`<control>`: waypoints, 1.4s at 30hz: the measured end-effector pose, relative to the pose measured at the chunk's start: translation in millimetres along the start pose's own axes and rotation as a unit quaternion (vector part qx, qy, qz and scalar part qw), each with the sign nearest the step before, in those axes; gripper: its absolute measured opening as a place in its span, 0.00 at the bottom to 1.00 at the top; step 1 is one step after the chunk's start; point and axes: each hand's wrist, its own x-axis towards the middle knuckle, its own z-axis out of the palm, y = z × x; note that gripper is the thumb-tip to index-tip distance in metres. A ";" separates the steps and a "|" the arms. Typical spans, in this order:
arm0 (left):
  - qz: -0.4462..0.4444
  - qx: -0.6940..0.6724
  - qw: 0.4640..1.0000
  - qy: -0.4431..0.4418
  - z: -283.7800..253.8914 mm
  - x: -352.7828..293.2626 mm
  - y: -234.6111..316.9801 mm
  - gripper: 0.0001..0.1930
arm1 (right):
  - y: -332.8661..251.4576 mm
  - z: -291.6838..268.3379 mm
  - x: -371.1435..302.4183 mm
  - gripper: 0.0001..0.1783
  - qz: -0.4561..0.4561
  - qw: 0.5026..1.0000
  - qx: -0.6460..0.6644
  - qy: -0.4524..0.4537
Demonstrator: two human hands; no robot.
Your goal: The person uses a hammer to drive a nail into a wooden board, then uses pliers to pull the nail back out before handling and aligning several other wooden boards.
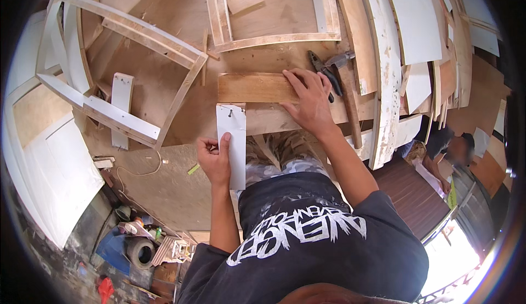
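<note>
My left hand [215, 160] grips a narrow white board [235, 153] from its left edge, with the thumb lying on its face and the fingers curled. Two nails [230, 112] stick up near the board's far end. That end meets the near edge of a brown wooden block [249, 87], which lies crosswise on the plywood worktable [181, 115]. Spread across the right end of the block, my right hand [312, 98] holds it between thumb and fingers. Just right of that hand lie black-handled pliers [327, 75] and a wooden-handled hammer [348, 90].
Wooden frames [276, 42] lie at the far side and a frame with white strips [120, 115] at the left. Planks and white panels [416, 24] are stacked to the right. A person [441, 153] crouches at the far right. A tire [141, 253] sits on the floor lower left.
</note>
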 end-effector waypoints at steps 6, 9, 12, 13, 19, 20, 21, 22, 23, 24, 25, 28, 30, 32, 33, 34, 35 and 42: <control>0.010 -0.013 1.000 -0.008 2.0 9.5 -1.8 0.22 | -25.4 -2.4 32.7 0.43 0.040 0.992 0.054 0.111; -0.007 -0.026 0.999 -0.025 9.5 16.5 5.8 0.22 | -21.3 5.3 74.8 0.35 0.022 0.982 0.020 0.187; 0.001 -0.053 0.997 -0.048 16.5 22.1 18.0 0.21 | -11.9 12.8 95.7 0.23 0.012 0.981 -0.012 0.194; 0.000 -0.055 0.997 -0.047 18.3 25.0 19.3 0.21 | -14.0 9.8 100.5 0.18 0.028 0.977 0.007 0.213; -0.020 -0.067 0.995 -0.075 21.7 34.3 22.1 0.21 | -31.5 -17.8 147.5 0.14 0.033 0.962 0.066 0.262; -0.017 -0.060 0.995 -0.073 21.0 35.1 23.4 0.21 | -30.6 -14.6 151.0 0.14 0.033 0.967 0.059 0.245; -0.013 -0.055 0.996 -0.071 21.1 36.4 25.3 0.20 | -28.7 -12.1 154.0 0.14 0.033 0.971 0.050 0.229; -0.011 -0.058 0.996 -0.073 21.7 38.1 25.0 0.20 | -23.1 -3.2 154.6 0.15 0.009 0.969 0.028 0.244; -0.003 -0.038 0.997 -0.069 22.4 39.5 22.7 0.20 | -18.0 3.0 153.7 0.15 0.009 0.969 0.025 0.246; 0.002 -0.017 0.998 -0.061 21.4 40.5 21.1 0.20 | -20.5 7.6 152.7 0.15 0.023 0.971 0.031 0.235; 0.001 -0.018 0.998 -0.058 21.5 42.1 20.7 0.20 | -22.6 10.7 152.6 0.14 0.038 0.973 0.036 0.223; -0.006 -0.001 0.998 -0.067 21.1 43.2 23.2 0.21 | -37.8 16.0 146.3 0.12 0.018 0.961 0.065 0.269; -0.017 0.032 0.997 -0.065 21.5 44.5 25.0 0.21 | -45.4 25.2 140.2 0.11 -0.019 0.952 0.054 0.301; -0.015 0.029 0.997 -0.067 23.4 46.7 26.8 0.21 | -40.9 44.3 131.6 0.09 -0.074 0.983 0.135 0.101; -0.013 0.027 0.997 -0.068 23.9 47.4 26.6 0.21 | -40.3 50.0 131.8 0.09 -0.074 0.983 0.134 0.099; -0.014 0.027 0.997 -0.067 24.6 47.8 26.5 0.21 | -39.8 54.6 132.6 0.09 -0.105 0.982 0.117 0.100; -0.017 0.028 0.997 -0.072 25.5 47.9 26.5 0.22 | -39.0 57.8 133.2 0.09 -0.137 0.981 0.099 0.100; -0.021 0.023 0.997 -0.073 34.9 52.1 39.2 0.22 | -46.3 51.2 145.5 0.09 -0.068 0.996 0.063 0.017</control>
